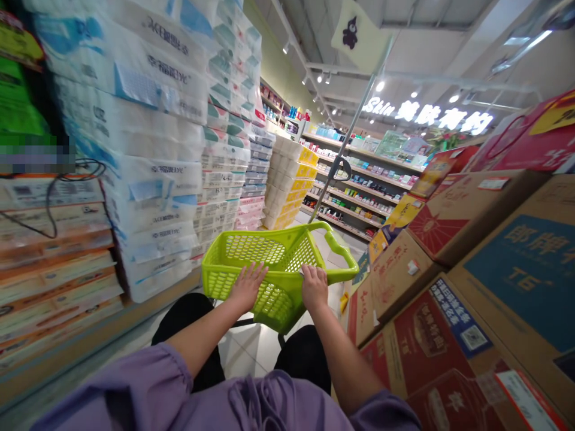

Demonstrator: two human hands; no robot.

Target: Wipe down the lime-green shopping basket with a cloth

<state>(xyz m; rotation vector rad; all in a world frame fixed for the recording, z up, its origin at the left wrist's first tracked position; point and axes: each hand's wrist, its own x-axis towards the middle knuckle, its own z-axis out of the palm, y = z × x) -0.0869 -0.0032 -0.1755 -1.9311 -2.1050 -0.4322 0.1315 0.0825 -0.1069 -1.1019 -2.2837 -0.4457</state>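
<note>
In front of my legs stands a lime-green plastic shopping cart (278, 311) with perforated walls, and its basket looks bare inside. My left hand (246, 286) is laid over the near rim with its fingers reaching over the edge into the basket, closed on the rim. Further right, my right hand (314, 286) grips the same rim, fingers bent over it. A small white bit shows by its fingertips, too small to name. Both thumbs are mostly hidden. The cart's looped handle (341, 248) sticks out to the right, apart from my right hand.
Tall stacks of wrapped tissue packs (157, 149) line the left side. Cardboard boxes (449, 239) are piled close on the right. Shelves of small goods (359, 179) stand behind the cart, and a pole with a flag (354, 137) rises beyond it. Tiled floor (242, 350) shows below.
</note>
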